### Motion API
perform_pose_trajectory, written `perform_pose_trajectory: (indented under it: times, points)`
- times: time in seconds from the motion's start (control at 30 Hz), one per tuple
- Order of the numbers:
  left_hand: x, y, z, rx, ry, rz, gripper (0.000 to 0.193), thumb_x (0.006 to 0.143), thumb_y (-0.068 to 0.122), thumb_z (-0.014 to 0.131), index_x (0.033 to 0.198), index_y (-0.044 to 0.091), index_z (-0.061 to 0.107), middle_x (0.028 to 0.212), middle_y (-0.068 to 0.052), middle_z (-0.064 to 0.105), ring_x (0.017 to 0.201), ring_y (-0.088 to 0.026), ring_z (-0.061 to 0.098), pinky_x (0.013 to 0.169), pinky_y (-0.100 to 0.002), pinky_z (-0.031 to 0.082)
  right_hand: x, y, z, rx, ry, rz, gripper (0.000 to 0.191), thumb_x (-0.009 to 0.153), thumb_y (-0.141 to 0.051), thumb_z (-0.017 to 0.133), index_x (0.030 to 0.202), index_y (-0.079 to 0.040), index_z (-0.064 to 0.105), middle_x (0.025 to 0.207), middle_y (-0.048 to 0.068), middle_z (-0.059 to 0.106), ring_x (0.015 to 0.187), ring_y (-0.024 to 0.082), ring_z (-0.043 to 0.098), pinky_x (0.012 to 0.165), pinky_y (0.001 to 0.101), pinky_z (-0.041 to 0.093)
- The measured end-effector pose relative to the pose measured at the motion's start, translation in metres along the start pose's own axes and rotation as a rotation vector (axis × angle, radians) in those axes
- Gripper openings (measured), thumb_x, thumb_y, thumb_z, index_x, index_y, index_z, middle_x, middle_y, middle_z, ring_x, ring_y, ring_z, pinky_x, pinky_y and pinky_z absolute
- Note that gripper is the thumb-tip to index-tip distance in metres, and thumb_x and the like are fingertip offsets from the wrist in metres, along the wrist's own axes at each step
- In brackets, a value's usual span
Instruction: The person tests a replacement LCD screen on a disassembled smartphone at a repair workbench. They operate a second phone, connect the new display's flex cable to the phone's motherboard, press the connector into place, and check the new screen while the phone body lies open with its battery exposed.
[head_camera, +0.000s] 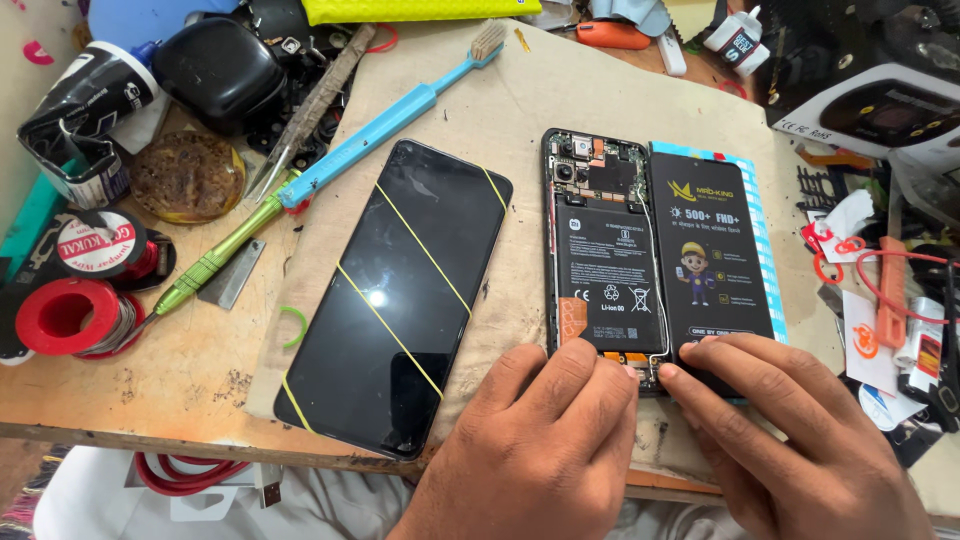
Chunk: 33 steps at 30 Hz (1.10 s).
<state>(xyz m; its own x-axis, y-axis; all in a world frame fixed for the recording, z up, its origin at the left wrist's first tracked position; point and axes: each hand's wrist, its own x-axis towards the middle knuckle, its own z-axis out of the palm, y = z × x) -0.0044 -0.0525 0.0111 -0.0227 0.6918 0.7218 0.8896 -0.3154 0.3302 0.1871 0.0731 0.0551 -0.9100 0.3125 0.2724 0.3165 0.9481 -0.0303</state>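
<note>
Both hands, left and right, press curled fingertips on an opened phone, gripping nothing. It lies on a worn wooden board over a cluttered bench.

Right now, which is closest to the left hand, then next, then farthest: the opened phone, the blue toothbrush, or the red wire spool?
From the left hand:
1. Opened phone, touching the fingertips, just above.
2. Blue toothbrush, up and to the left.
3. Red wire spool, at the far left edge.
</note>
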Motion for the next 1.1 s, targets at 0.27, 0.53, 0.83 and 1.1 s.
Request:
perform_pose_trajectory:
  times: [0.27,0.53,0.83,1.1]
  points:
    - [-0.004,-0.002,0.003,0.002,-0.018,0.02,0.013,0.089,0.007,0.072,0.086,-0.005,0.068,0.091,-0.01,0.056,0.109,-0.03,0.064,0.082,-0.04,0.049,0.006,-0.004,-0.001,-0.022,0.041,-0.019,0.036,0.078,-0.012,0.078,0.114,-0.012,0.074,0.119,0.006,0.068,0.112,0.027,0.066,0.091,0.0421,0.054]
    - [-0.004,0.0,-0.003,-0.05,-0.08,0.012,0.019,0.083,0.012,0.068,0.093,-0.003,0.074,0.094,-0.006,0.057,0.106,-0.024,0.061,0.084,-0.04,0.05,0.01,-0.004,-0.008,-0.083,-0.021,-0.12,0.034,0.074,-0.013,0.076,0.107,-0.005,0.075,0.121,0.01,0.069,0.116,0.03,0.066,0.097,0.0464,0.051]
    - [-0.002,0.002,-0.002,0.097,-0.076,0.034,0.028,0.089,0.019,0.066,0.108,0.0,0.072,0.102,-0.007,0.062,0.115,-0.027,0.062,0.085,-0.04,0.049,0.011,-0.001,-0.003,0.188,0.127,0.009,0.031,0.079,-0.007,0.079,0.109,-0.005,0.074,0.117,0.009,0.072,0.112,0.027,0.068,0.096,0.0377,0.054]
    - [0.001,0.006,-0.005,0.123,-0.105,-0.004,0.033,0.089,0.02,0.064,0.114,-0.001,0.072,0.116,-0.013,0.066,0.122,-0.031,0.061,0.087,-0.043,0.049,0.009,-0.009,0.002,0.17,0.2,0.066,0.032,0.079,-0.006,0.078,0.11,-0.006,0.073,0.119,0.011,0.071,0.111,0.028,0.068,0.094,0.0378,0.055]
